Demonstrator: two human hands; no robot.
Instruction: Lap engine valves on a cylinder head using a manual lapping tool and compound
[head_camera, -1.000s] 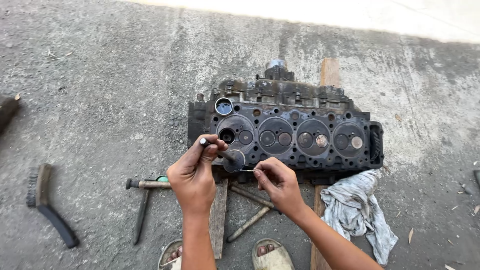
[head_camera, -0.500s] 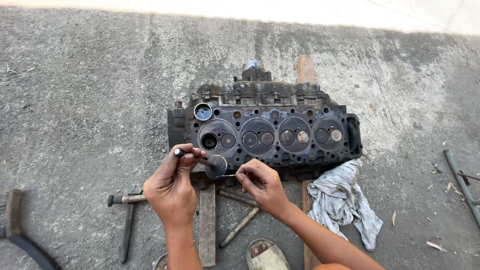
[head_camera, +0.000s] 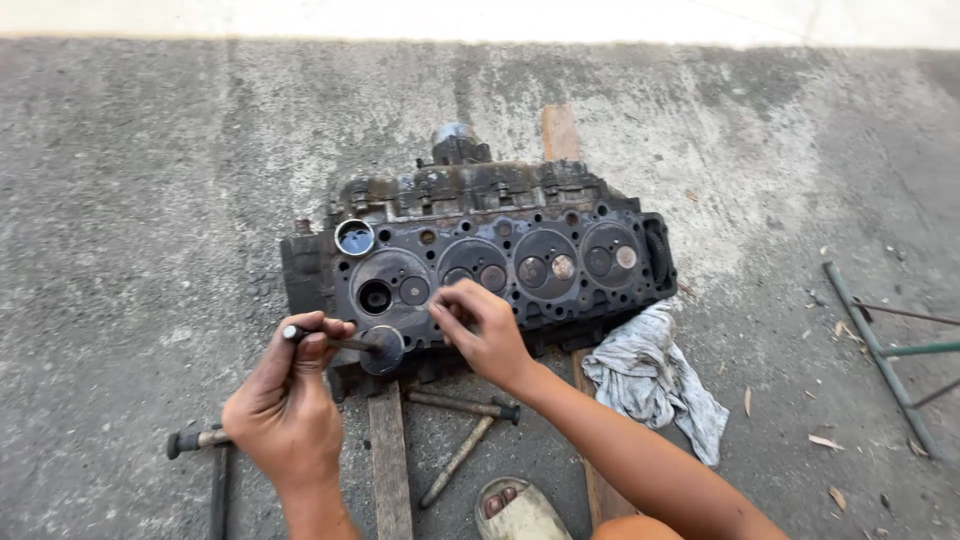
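While the left hand (head_camera: 285, 405) clenches a valve (head_camera: 350, 343) by its stem at seven o'clock of the cylinder head (head_camera: 480, 265), the right hand (head_camera: 480, 325) rests fingertips against its face. Its grip is loose, grasping nothing visible. A rag (head_camera: 655, 385) lies at four o'clock on the concrete floor (head_camera: 150, 200).

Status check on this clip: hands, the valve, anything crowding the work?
Left hand grips engine valve by its stem. Right hand fingertips on cylinder head face. One valve port open. Rag, wooden plank and metal bars close by.
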